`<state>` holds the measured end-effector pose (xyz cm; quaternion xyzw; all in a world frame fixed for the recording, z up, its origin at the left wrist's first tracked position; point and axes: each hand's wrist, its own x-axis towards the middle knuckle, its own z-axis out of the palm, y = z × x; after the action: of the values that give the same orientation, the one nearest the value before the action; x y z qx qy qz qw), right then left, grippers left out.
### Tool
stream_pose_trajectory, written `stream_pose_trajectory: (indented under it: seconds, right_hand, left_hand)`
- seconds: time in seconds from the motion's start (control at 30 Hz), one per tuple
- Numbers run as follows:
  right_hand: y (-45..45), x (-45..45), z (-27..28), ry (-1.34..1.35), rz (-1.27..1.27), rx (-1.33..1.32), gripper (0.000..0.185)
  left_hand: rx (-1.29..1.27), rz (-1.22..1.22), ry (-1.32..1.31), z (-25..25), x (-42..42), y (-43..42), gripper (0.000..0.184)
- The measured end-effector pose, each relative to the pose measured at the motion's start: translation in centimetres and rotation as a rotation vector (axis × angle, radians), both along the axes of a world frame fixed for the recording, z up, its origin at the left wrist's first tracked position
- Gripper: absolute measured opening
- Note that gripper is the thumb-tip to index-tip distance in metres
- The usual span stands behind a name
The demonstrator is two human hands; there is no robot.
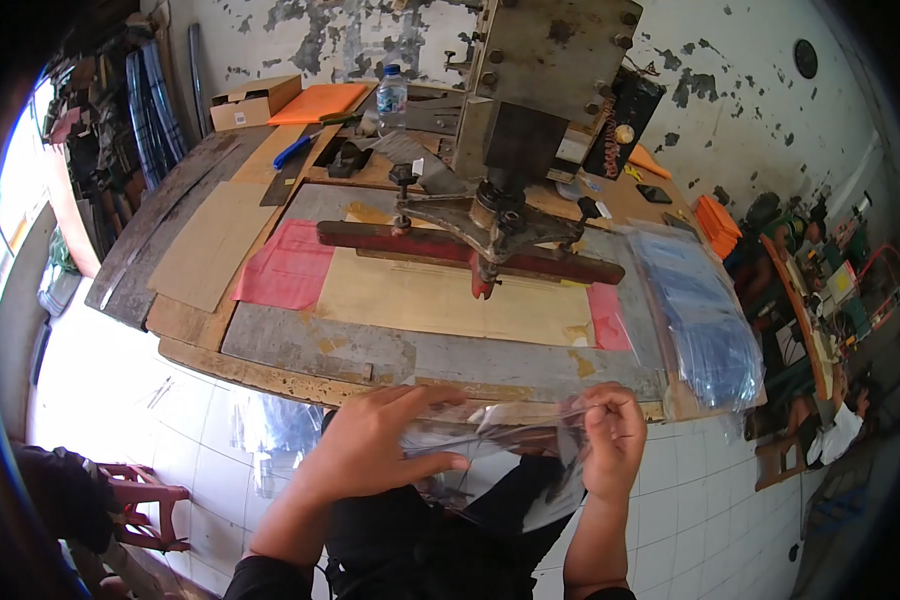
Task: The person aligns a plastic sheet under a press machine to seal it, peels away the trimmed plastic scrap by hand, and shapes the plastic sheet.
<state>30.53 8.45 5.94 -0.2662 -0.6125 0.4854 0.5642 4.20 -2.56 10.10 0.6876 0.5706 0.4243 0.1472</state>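
Observation:
Over my lap, just below the table's front edge, hangs a clear plastic sheet (530,480), creased and shiny. My right hand (615,440) pinches its right upper corner between thumb and fingers. At the sheet's left side is my left hand (375,440), thumb and fingers apart; its fingertips are partly blurred against the plastic. Beyond my hands stands a press machine (555,120) with a long red-edged bar (400,239). Under the bar lies a cream board (440,305) with red pieces (288,265) at its ends.
A stack of clear plastic sheets (695,310) lies at the table's right. To the left are brown cardboard (210,245), a blue-handled tool (292,150), a water bottle (392,100) and a carton (255,102). A red stool (155,505) stands on the floor.

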Motion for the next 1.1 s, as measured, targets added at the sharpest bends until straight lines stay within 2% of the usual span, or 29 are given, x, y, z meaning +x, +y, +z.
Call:
stream_pose_trajectory:
  seconds: [0.13,0.23,0.3,0.43,0.5,0.53,0.6,0.67,0.73,0.83,0.9,1.0,1.1]
  right_hand:
    - [0.7,2.1,-0.9,-0.018,-0.068,0.013,0.030]
    - [1.2,2.3,-2.2,0.061,-0.069,-0.003,0.026]
    - [1.3,2.2,-2.4,0.077,-0.096,-0.009,0.027]
    - [1.6,2.8,-1.9,0.088,-0.063,-0.120,0.032]
    - [1.8,2.4,-1.2,0.072,-0.035,-0.160,0.033]
    - [2.0,2.1,-0.7,0.056,-0.012,-0.198,0.035]
    - [2.2,2.0,0.5,-0.041,0.026,-0.168,0.035]
    - [2.8,2.0,1.1,-0.139,0.062,-0.141,0.035]
    - [3.6,2.2,1.5,-0.483,0.097,0.055,0.026]
    - [4.5,1.8,1.5,-0.512,0.119,-0.051,0.022]
    - [4.8,1.5,0.8,-0.461,0.138,-0.065,0.021]
    - [5.1,1.4,-0.4,-0.396,0.196,-0.104,0.020]
    - [5.3,1.4,-0.9,-0.418,0.204,-0.124,0.020]
  left_hand:
    - [-0.116,0.038,0.075,-0.7,-2.4,-0.2,0.044]
    - [-0.151,-0.032,-0.041,-2.1,-3.5,0.2,0.044]
    - [-0.264,0.023,-0.171,-1.9,-3.6,0.2,0.042]
    - [-0.230,0.087,-0.274,-2.8,-3.4,0.4,0.042]
    - [-0.164,-0.007,-0.727,-3.7,-3.3,0.7,0.046]
    - [-0.162,-0.004,-0.727,-3.9,-3.4,0.8,0.046]
    - [-0.244,-0.067,-0.828,-4.1,-3.4,0.9,0.033]
    - [-0.274,-0.050,-0.778,-4.3,-3.2,1.3,0.033]
    - [-0.300,-0.033,-0.726,-4.1,-3.0,1.6,0.033]
    - [-0.281,-0.047,-0.731,-3.9,-3.0,1.9,0.033]
    - [-0.252,-0.128,-0.829,-4.6,-3.2,2.3,0.033]
    - [-0.247,-0.081,-0.851,-5.2,-3.4,2.5,0.031]
    - [-0.295,-0.075,-0.784,-4.9,-3.6,2.6,0.031]
